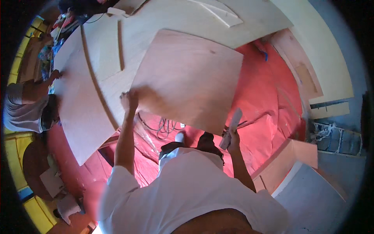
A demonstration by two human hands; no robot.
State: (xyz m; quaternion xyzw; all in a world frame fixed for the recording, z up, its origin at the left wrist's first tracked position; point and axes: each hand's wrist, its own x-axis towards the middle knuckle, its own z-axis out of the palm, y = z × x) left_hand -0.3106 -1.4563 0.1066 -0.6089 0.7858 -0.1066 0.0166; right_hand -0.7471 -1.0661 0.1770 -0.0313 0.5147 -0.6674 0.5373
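Apparently kept steady by a corner grip, with the left hand (129,101) at the near left corner of a square plywood panel (191,78), fingers bent closely round the edge. Held out in front of the body, overlapping the large pale boards (261,27) beyond and reaching over the red sheet (261,97) on the near side. Perhaps leaning part of its weight on those boards, judging by the overlap; cannot tell about contact underneath. Closed likewise at the right hand (234,141), with fingers wrapped round a flat pale strip (232,126), tilted just beside the near right corner of the panel. Probably carried upright to stay clear of the panel's face; cannot tell whether touching its edge or apart.

Warm and smooth in look on the panel's face, with faint grain, a small dark knot near the far right corner and a soft shadow by the left hand. Wrinkled and folded on the red sheet, with a coiled cable (163,128) near the feet. Farther left, bent toward the boards, a co-worker in grey (27,109). Over to the right, pinkish boards (284,160), a pale leaning sheet (311,195) and a metal rack (346,140); along the left rim, yellow shapes (15,156), too distorted to identify
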